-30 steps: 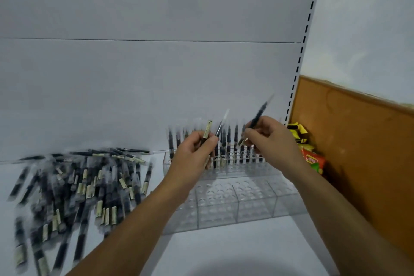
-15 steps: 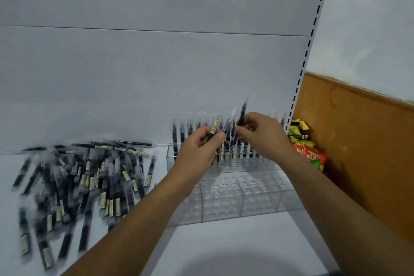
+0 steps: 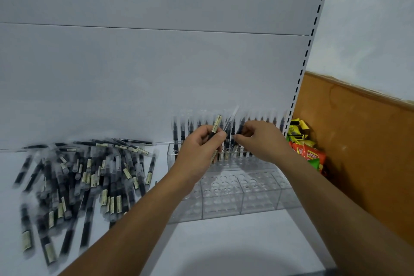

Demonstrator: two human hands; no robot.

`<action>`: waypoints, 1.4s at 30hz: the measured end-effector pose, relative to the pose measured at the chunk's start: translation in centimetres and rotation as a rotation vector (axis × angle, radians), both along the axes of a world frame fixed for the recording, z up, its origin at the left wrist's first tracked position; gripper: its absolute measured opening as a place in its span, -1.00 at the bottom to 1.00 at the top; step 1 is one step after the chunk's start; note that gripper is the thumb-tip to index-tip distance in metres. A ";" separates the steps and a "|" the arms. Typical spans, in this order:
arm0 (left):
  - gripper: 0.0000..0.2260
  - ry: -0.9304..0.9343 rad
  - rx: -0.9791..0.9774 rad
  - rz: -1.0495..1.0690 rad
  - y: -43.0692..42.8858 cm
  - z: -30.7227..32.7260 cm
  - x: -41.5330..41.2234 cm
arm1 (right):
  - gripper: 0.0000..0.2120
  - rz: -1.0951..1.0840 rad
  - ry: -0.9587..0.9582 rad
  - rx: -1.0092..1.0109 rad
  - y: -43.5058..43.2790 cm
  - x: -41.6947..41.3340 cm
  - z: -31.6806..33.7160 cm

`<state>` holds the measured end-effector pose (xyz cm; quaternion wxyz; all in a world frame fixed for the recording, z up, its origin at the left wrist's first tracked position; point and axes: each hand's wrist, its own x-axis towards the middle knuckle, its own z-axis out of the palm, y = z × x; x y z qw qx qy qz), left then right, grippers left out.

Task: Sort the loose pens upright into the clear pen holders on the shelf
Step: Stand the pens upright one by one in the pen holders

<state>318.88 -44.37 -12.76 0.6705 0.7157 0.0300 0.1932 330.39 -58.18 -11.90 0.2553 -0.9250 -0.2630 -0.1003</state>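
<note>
A heap of loose black pens [image 3: 89, 179] with pale labels lies on the white shelf at the left. Clear pen holders [image 3: 237, 192] with rows of round holes stand at the right; their back row carries a line of upright pens [image 3: 264, 122]. My left hand [image 3: 199, 150] grips a small bunch of pens [image 3: 216, 123], tips up, over the holders. My right hand [image 3: 262, 141] pinches one black pen [image 3: 240, 129] and holds it upright over the back row, close to my left hand. Its lower end is hidden.
The white shelf [image 3: 235, 242] has a white back panel and a slotted upright [image 3: 298, 87] at the right. Beyond it, red, green and yellow snack packets [image 3: 307, 152] lie against a brown board [image 3: 363, 148].
My right hand has brought its pen from a slant to upright and lowered it toward the back row. My left hand has kept its bunch almost still.
</note>
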 end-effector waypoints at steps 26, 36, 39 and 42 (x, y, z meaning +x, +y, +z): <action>-0.87 0.003 0.033 0.001 -0.1 0.0 -0.1 | -0.84 0.257 0.447 0.533 -1.3 -4.1 1.9; -0.84 0.002 0.093 -0.039 -0.1 -0.2 -0.1 | -0.93 0.278 0.595 0.923 -0.9 -4.0 2.1; -0.87 0.013 0.086 -0.050 -0.1 -0.3 0.0 | -0.93 0.191 0.548 1.038 -1.5 -3.5 2.5; -0.91 0.016 0.050 -0.015 0.0 -0.4 0.1 | -0.92 0.095 0.424 1.100 -2.3 -2.9 2.9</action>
